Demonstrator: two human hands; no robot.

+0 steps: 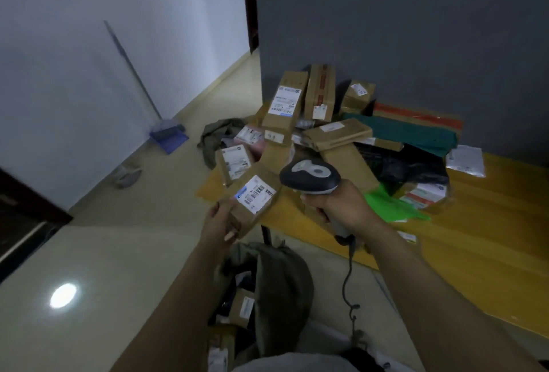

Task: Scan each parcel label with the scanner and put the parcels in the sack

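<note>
My left hand (pixel 219 223) holds a small brown cardboard parcel (pixel 261 206) with its white barcode label (pixel 256 193) facing up. My right hand (pixel 341 205) grips the handle of a dark blue and grey scanner (pixel 310 177), whose head sits just right of the label, almost touching the parcel. A coiled cable (pixel 349 285) hangs from the scanner's handle. Below my hands an olive-green sack (pixel 282 279) stands open with several parcels inside, one brown box (pixel 242 307) showing. A heap of labelled cardboard parcels (pixel 315 122) lies on the floor beyond my hands.
The heap rests on a yellow mat (pixel 490 241) against a grey wall, with black, dark green, bright green (pixel 395 205) and white (pixel 466 160) mailer bags. A broom and blue dustpan (pixel 169 137) lean on the white wall at left. Another olive cloth (pixel 217 137) lies left of the heap.
</note>
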